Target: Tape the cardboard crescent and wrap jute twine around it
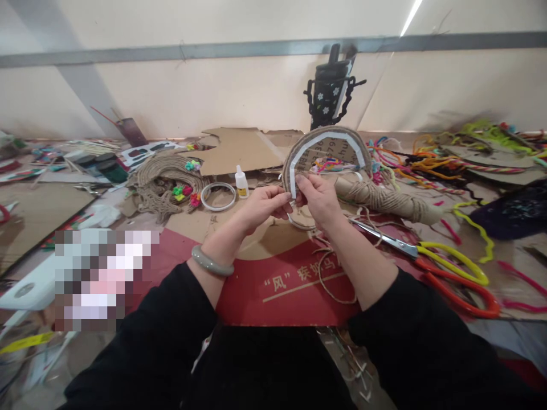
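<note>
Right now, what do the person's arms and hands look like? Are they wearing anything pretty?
The black sleeves look plain and end partway down the forearms. A smooth, rounded, grey-green bangle circles the left one near the wrist; none shows on the right. The left hand and right hand wear no gloves.

You hold a rounded brown cardboard piece [323,152] roughly upright by its lower left part, its printed face towards you, its rim wrapped in tan twine [288,162] and a narrow white strip [293,179] curving just inside.
</note>
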Motion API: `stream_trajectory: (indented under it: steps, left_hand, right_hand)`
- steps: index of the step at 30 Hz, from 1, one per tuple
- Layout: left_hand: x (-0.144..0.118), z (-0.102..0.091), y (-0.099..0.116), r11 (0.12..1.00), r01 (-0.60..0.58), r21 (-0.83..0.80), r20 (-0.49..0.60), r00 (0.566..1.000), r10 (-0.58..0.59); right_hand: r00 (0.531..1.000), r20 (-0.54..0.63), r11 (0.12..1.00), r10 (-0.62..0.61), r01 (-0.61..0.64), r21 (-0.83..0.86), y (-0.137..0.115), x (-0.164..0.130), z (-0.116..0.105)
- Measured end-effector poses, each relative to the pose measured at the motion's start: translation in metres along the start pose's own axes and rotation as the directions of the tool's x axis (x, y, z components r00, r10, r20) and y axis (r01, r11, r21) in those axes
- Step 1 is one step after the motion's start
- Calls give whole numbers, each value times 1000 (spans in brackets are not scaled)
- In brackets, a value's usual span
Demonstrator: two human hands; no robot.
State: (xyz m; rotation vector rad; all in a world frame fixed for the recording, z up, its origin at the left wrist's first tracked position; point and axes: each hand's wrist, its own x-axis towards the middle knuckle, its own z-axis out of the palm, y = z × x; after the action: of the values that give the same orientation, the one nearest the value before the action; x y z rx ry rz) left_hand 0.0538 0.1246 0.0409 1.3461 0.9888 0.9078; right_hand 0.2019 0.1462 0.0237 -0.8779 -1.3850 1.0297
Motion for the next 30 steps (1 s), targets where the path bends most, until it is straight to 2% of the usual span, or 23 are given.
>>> stream_trajectory:
  steps: [5,8,12,20,24,30]
  left_hand:
    - [1,-5,-1,1000,-8,-9,10,1000,8]
    - [1,-7,-1,998,-18,-60,-3,1000,18]
    - [2,-6,-1,994,-46,-102,-24,999,44]
    - [6,-7,-3,966,-165,-200,-168,977,132]
    - [5,-7,-4,960,-171,-222,-148,979,140]
    - [5,-7,-3,961,-120,-251,-118,989,93]
  right_hand:
    - [998,43,985,-49,55,-163,-3,0,-4]
    - [996,77,979,-44,59,-195,-3,-1,-4]
    - [996,79,990,-35,46,-137,-3,-1,-3]
    - [997,77,1000,18,-16,-26,-10,-2,2]
    - [997,72,1000,11,-11,-3,-9,-3,3]
    - [998,60,999,-23,24,-21,-8,-3,2]
